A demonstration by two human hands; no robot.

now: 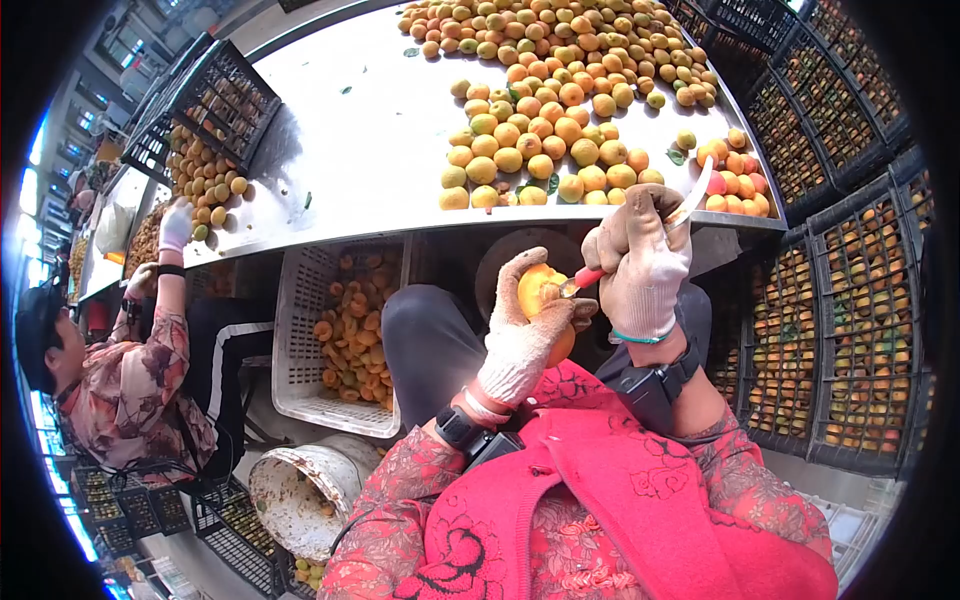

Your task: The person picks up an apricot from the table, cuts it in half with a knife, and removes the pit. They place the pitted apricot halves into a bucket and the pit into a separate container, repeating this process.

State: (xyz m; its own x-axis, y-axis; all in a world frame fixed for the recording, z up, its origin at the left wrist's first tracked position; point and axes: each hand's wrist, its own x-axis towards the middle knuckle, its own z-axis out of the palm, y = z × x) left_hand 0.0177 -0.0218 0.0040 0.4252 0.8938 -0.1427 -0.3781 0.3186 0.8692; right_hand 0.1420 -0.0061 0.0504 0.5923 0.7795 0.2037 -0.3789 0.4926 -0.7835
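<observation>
Head view: left hand [520, 335], gloved, fingers wrapped round an apricot [538, 290] held just below the worktop [360, 150] edge. Right hand [640, 265], gloved, fingers closed on a red-handled knife [585, 280], tip at the fruit, seemingly in the cut. Apricots [540, 150] heaped on worktop, far. White basket [300, 330] below, left. Co-worker's gloved hand [176, 225] far left, by black crate [225, 100].

fruit-sorting workshop, steel table [350, 150], stacked crates [850, 330]
</observation>
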